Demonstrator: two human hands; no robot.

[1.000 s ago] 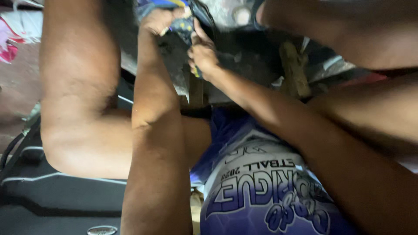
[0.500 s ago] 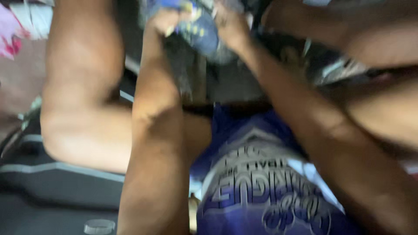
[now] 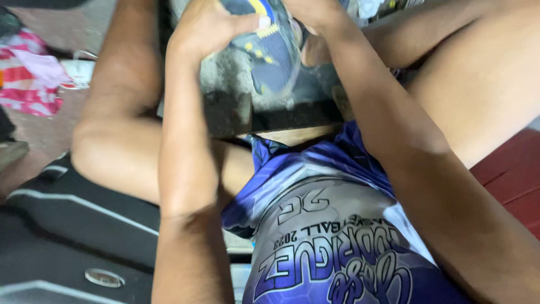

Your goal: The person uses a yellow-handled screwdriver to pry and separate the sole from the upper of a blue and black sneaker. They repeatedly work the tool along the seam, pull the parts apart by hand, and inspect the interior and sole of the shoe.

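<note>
Our knees crowd both sides, leaving little room. Our left hand [image 3: 211, 28] and right hand [image 3: 312, 11] both grip the blue-and-yellow shoe [image 3: 270, 48] between them.

Blue-and-yellow patterned cloth [image 3: 264, 50]; purple-and-grey jersey [image 3: 332, 225]; pink striped fabric [image 3: 31, 79].

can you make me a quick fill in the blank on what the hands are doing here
1. Both hands hold a dark blue shoe with ____ trim.
2. The left hand has its ____ pressed against the side of the shoe.
3. The right hand grips the shoe from the ____ side of the picture.
4. On the floor at far left lies a red and ____ cloth.

Missing words: yellow; thumb; right; pink
</note>
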